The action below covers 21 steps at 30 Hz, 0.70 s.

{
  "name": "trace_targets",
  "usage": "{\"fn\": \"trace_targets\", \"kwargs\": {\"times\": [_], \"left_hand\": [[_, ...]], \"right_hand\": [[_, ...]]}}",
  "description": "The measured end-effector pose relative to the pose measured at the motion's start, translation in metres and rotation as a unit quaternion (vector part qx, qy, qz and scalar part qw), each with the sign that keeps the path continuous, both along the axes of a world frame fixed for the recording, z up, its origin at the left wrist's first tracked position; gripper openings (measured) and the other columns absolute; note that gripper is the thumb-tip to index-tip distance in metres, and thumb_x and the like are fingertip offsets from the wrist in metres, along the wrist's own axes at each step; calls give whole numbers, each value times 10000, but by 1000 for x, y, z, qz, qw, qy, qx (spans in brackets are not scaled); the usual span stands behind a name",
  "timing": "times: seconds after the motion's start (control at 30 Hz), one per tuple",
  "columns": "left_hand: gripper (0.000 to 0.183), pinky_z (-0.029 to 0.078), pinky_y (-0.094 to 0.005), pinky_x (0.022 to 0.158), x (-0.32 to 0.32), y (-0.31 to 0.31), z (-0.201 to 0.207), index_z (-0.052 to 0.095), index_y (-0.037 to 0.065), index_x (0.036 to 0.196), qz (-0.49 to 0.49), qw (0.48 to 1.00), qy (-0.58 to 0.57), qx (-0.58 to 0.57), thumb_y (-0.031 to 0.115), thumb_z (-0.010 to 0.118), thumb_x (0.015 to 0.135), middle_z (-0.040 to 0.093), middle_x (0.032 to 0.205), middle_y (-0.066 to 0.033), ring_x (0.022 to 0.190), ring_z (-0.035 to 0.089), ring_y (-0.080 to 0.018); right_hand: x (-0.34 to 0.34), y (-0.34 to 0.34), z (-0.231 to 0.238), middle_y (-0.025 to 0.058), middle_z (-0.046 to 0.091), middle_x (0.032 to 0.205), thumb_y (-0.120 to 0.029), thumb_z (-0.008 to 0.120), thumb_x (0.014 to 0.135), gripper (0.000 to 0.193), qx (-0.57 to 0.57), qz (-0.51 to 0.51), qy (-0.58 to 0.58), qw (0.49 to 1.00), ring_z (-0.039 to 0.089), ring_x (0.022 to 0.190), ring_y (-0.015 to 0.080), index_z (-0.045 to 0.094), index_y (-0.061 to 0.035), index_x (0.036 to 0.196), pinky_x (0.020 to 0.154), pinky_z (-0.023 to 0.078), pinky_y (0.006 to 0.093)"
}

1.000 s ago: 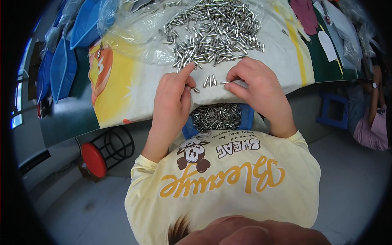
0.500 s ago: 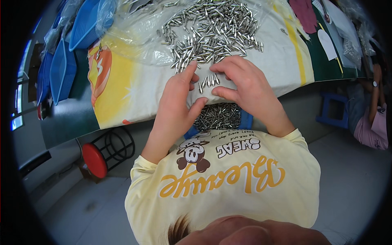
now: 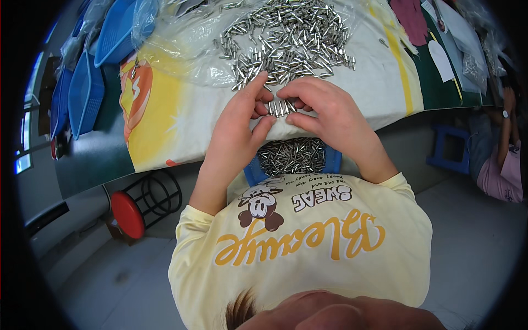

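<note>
A short row of small, shiny silver metal pins sits side by side on a white and yellow cloth, spread over a dark green surface. Think of the row as the middle of a clock. The bare left hand is at 9 o'clock and the bare right hand is at 3 o'clock, both right by the row. In each grip, the thumb and fingers are bent and a little apart around the near end of the row. I cannot tell if either grip has a tight hold on a pin.

At 12 o'clock is a big messy pile of silver metal pins. At 6 o'clock is a blue plastic box full of small metal bits. A crinkly clear plastic sheet lies at 10 o'clock. A round red stool stands at 8 o'clock.
</note>
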<state>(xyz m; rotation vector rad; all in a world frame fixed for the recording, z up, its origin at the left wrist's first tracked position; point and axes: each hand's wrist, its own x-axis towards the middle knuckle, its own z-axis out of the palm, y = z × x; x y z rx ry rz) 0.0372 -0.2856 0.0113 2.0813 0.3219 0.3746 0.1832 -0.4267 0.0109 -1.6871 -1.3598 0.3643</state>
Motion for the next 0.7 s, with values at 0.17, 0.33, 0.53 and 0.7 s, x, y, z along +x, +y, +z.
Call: {"fn": "trace_targets", "kwargs": {"times": [0.17,0.33,0.53,0.7], "left_hand": [[703,484,-315,767,4,-5,3,408,37,1402,0,1000,-1,27,-39,696,766,584,1027,-83,834,542,-195],[694,481,-321,766,7,-12,0,420,36,1390,16,999,3,29,-34,702,760,578,1003,-80,828,537,-201],[704,483,-320,762,10,-15,-4,414,34,1392,15,998,-26,62,-34,706,756,572,1014,-87,827,536,-205],[763,485,-314,764,5,-15,2,378,35,1420,27,998,-29,58,-52,714,741,552,1092,-102,837,533,-199]], "right_hand": [[2,-1,3,74,622,1032,-25,739,741,387,-8,10,16,1000,615,804,189,616,-67,1106,714,532,291],[7,-5,7,61,617,1040,-4,725,745,404,-35,3,33,999,604,832,174,611,-68,1128,734,520,279],[11,-8,7,62,606,969,-14,698,735,377,-34,-9,61,998,613,813,218,593,-80,1091,726,515,335],[11,-8,8,59,612,1047,21,708,748,433,-57,7,53,997,603,846,165,601,-58,1161,745,514,272]]}}
